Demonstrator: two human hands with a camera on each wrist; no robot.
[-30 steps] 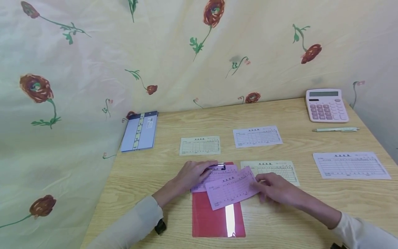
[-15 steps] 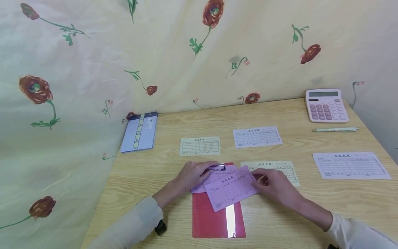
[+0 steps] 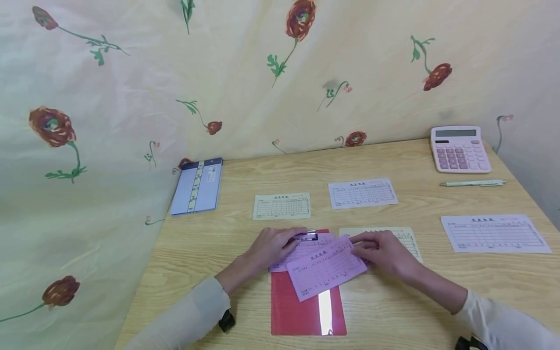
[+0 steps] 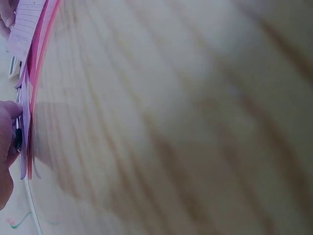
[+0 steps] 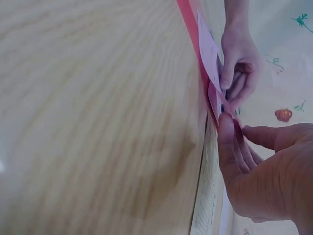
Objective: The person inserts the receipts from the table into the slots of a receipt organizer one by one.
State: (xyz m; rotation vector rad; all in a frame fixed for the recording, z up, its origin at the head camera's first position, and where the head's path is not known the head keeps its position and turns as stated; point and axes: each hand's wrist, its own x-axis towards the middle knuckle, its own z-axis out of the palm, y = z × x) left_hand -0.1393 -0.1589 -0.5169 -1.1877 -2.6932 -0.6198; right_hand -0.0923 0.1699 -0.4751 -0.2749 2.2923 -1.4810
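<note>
My left hand (image 3: 273, 243) holds the metal clip (image 3: 311, 235) at the top of a red clipboard (image 3: 293, 311), thumb and fingers bent about it. Under that clip lies a pink form slip (image 3: 302, 250). A second pink slip (image 3: 325, 273) slants across the first one and the board. My right hand (image 3: 387, 253) pinches its upper right edge between thumb and fingers, overlapping a pale green slip (image 3: 409, 243). In the right wrist view, the right thumb (image 5: 226, 132) presses near the slip's edge, and the left hand (image 5: 242, 58) shows beyond it.
Another green slip (image 3: 281, 206) and two white slips (image 3: 363, 193) (image 3: 494, 233) lie flat on the wooden table (image 3: 197, 272). At the back right stand a pink calculator (image 3: 460, 149) and a pen (image 3: 472, 183). A blue folder (image 3: 197, 187) lies back left, before a flowered cloth (image 3: 245, 73).
My right hand has shifted left and slightly up along the loose pink slip, with its fingers now at the upper corner. That slip has slid slightly downward. The left hand stays on the clip.
</note>
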